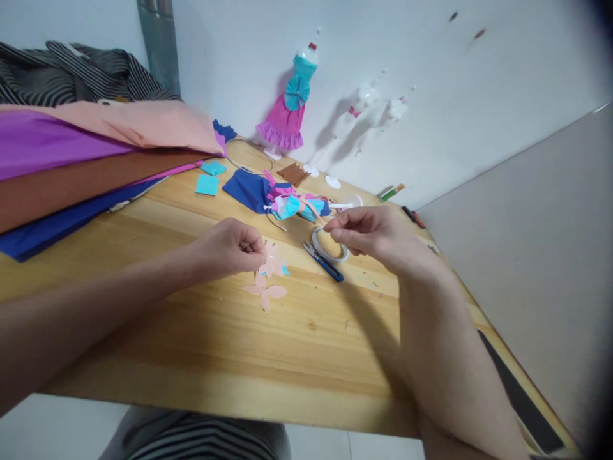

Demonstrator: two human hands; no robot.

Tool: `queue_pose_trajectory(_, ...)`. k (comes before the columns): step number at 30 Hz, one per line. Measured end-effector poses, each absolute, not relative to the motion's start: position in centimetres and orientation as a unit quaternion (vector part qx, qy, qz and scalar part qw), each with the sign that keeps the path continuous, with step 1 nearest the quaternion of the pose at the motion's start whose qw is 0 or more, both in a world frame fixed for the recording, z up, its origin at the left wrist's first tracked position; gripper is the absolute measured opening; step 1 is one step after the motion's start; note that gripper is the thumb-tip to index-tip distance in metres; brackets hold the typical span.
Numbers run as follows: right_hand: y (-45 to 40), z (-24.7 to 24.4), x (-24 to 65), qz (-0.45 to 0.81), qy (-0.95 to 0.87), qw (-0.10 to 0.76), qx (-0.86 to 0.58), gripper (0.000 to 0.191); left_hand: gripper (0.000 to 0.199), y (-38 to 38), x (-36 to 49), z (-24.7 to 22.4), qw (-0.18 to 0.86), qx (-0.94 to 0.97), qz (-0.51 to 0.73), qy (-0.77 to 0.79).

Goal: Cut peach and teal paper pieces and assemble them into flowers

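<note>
My left hand [232, 246] is closed in a pinch at the edge of a pale pink paper flower [272, 260], raised over the table. Just below it is a pink petal cutout [265, 292]; whether the two are joined I cannot tell. A bit of light blue paper [285, 270] peeks out behind the flower. To the right, my right hand [371, 233] hangs in the air with thumb and fingers pinched together; anything between them is too small to see. Under it lie a tape roll [343, 255] and blue-handled thread snips [325, 263].
Colored sheets [96, 160] are stacked at the left on the wooden table [201, 338]. A mini dress form [297, 96] in a blue and pink dress stands at the wall, beside bare white forms [364, 99]. A dressed form [292, 207] lies near blue paper [246, 190].
</note>
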State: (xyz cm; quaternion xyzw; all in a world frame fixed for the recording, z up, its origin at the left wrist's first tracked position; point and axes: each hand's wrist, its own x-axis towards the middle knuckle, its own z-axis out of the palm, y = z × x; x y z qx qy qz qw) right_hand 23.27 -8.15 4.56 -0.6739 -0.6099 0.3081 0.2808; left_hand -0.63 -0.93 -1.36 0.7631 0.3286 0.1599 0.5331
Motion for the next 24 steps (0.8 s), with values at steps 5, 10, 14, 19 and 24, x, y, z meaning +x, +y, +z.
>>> queue_pose_trajectory(5, -9.6, 2.1, 22.8, 0.125, -0.655, -0.002, -0.745, 0.009, 0.012, -1.7, -0.3, -0.8, 0.592, 0.707, 0.162, 0.351)
queue_pose_trajectory(10, -11.4, -1.5, 21.5, -0.015, -0.637, -0.087, -0.766, 0.012, 0.015, -2.3, -0.4, -0.6, 0.610, 0.686, 0.180, 0.354)
queue_pose_trajectory(14, -11.5, -2.6, 20.9, -0.051, -0.638, -0.071, -0.765, 0.016, 0.016, -2.6, -0.4, -0.8, 0.621, 0.678, 0.183, 0.349)
queue_pose_trajectory(19, -11.5, -2.8, 20.6, -0.035, -0.633, -0.052, -0.772, 0.014, 0.017, -2.5, -0.3, -0.9, 0.620, 0.674, 0.192, 0.353)
queue_pose_trajectory(24, -12.2, -3.0, 21.0, -0.018, -0.635, -0.013, -0.772, 0.013, 0.016, -2.4, -0.2, -1.0, 0.630, 0.657, 0.203, 0.361)
